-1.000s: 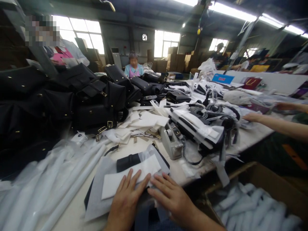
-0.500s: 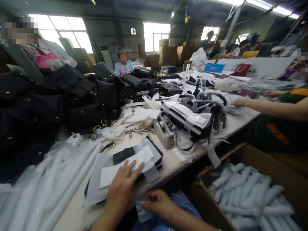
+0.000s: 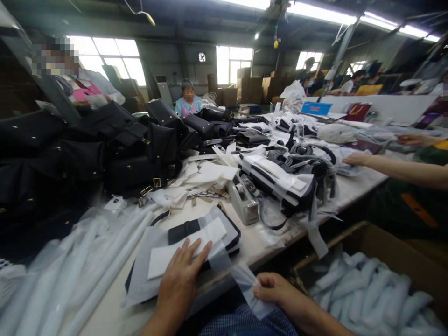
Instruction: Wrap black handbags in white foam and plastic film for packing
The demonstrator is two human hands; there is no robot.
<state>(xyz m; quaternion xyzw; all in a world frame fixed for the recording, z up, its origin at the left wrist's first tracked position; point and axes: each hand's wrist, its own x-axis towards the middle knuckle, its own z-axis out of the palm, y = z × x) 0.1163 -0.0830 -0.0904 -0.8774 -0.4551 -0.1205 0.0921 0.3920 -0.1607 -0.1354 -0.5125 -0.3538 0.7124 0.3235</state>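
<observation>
So the right hand (image 3: 276,291) was on the bundle a second ago; now it's off the edge, fingertips pinching a thin translucent strip (image 3: 249,285). Left hand (image 3: 180,280) still presses flat, fingers loosely spread, on the white rectangular foam-like pad (image 3: 159,263) atop the tabletop's black leather-look bag (image 3: 186,230).

Bottom centre shows one left hand (image 3: 182,275), one right hand (image 3: 273,290) and one black bag (image 3: 185,230). One tape dispenser (image 3: 247,207) stands mid-frame, one carton (image 3: 388,238) lower right, one clock (image 3: 202,57) upper centre; two co-worker's hands (image 3: 355,159) at right.
</observation>
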